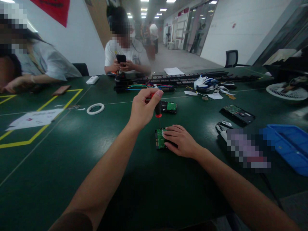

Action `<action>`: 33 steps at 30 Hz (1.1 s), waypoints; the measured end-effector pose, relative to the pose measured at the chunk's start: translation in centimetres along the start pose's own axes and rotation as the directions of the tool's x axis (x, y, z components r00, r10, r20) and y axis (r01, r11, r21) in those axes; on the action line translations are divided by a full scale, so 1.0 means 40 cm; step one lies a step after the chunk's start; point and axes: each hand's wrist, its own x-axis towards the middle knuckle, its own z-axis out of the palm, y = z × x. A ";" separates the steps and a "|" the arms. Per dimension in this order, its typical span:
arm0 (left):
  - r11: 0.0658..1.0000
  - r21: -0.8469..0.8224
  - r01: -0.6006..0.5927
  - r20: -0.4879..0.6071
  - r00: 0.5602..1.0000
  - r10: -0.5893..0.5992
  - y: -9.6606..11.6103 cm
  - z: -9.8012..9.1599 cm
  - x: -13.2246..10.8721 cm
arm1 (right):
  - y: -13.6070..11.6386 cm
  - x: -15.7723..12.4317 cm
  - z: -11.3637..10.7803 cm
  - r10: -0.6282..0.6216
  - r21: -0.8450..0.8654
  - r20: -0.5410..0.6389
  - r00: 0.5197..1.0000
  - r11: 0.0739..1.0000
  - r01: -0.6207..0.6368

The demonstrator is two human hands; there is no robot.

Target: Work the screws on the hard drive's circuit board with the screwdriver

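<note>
My left hand [141, 108] is closed around the dark handle of a screwdriver [158, 110] with red bands. The tool stands nearly upright, its thin shaft reaching down to the far edge of a hard drive [159, 140]. This drive lies on the green table with its circuit board up. Across its right part rests my right hand [181, 141], fingers over the board and thumb along the near side, gripping it. The fingers hide much of the drive, and I cannot see exactly where the screwdriver tip sits. Just behind is a second hard drive [170, 106].
A third hard drive [237, 114] lies right, near a blue tray [288, 144]. White gloves [204, 82], long black rails [183, 78] and coloured wires lie behind. A white ring [95, 109] and papers [36, 118] are left. Across the table, a person [124, 51] holds a phone.
</note>
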 end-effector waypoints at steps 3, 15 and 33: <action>0.999 -0.040 0.022 0.019 1.000 -0.021 -0.004 -0.012 0.000 | -0.006 0.005 0.003 -0.016 0.001 0.004 1.000 1.000 0.016; 0.996 -0.084 -0.008 0.088 0.996 0.015 0.008 -0.036 0.002 | -0.015 0.007 0.016 -0.012 0.024 0.047 0.999 1.000 0.011; 0.996 -0.086 -0.032 -0.005 0.999 0.032 -0.020 -0.023 -0.001 | -0.011 0.013 0.016 0.013 0.048 0.038 0.999 0.999 -0.015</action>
